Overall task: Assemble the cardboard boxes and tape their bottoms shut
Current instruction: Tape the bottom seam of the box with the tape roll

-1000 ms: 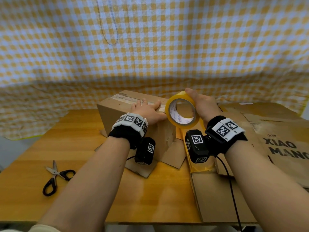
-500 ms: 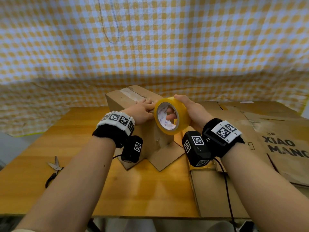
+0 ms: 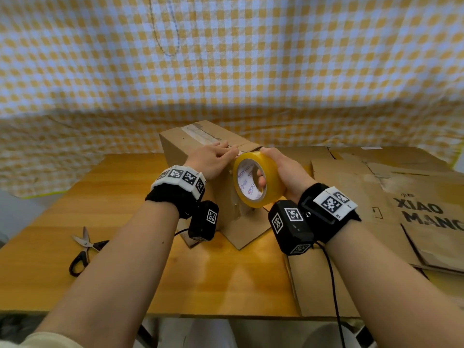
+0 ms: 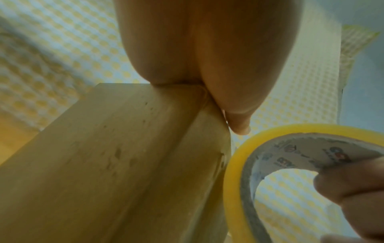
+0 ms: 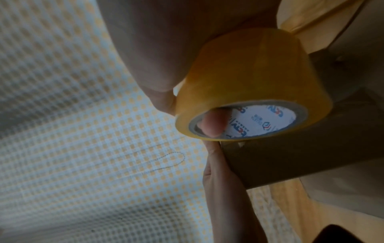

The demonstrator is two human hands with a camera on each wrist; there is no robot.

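On the wooden table (image 3: 120, 197), head view: cardboard box (image 3: 180, 146) stood with its taped seam up, flaps splayed at its base.
Left hand (image 3: 213, 159): lay flat on the box top, fingers straight.
Right hand (image 3: 288, 172): gripped the tape roll (image 3: 271, 177) at the box's near corner.
Elsewhere: scissors (image 3: 84, 247) lay left; flattened cardboard (image 3: 376, 187) lay right.
Left wrist view: palm (image 4: 207, 49) pressed the box edge (image 4: 124, 148); roll (image 4: 239, 164) just beside.
Right wrist view: a fingertip (image 5: 212, 123) showed inside the roll's core (image 5: 259, 121).

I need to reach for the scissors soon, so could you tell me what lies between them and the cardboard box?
Head view: only bare table between the scissors and the cardboard box.
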